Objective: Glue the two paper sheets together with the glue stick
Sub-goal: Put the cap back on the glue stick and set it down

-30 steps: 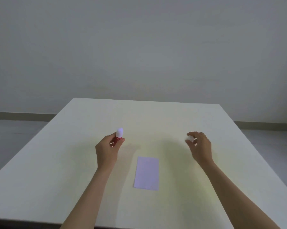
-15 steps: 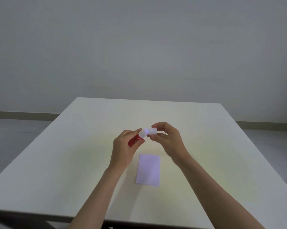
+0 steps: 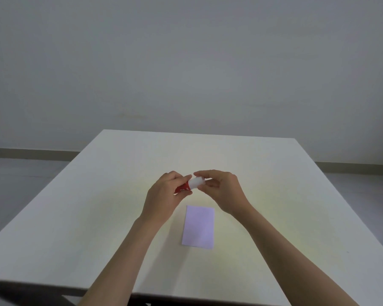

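Above the middle of the white table (image 3: pixel 97 195), my left hand (image 3: pixel 164 195) grips the red body of a glue stick (image 3: pixel 185 187), tilted up to the right. My right hand (image 3: pixel 221 191) pinches the white cap (image 3: pixel 196 181), which sits on the stick's end. A pale purple paper sheet (image 3: pixel 199 227) lies flat on the table just below both hands, nearer to me. Only one sheet outline shows; I cannot tell whether a second lies under it.
The table's far edge (image 3: pixel 197 134) meets a plain grey wall. Its near edge (image 3: pixel 53 286) runs along the bottom of the view, with grey floor beyond the table on both sides.
My hands came together from far apart over the table. The white cap in my right hand, first held away from the stick, now sits on the glue stick's end.
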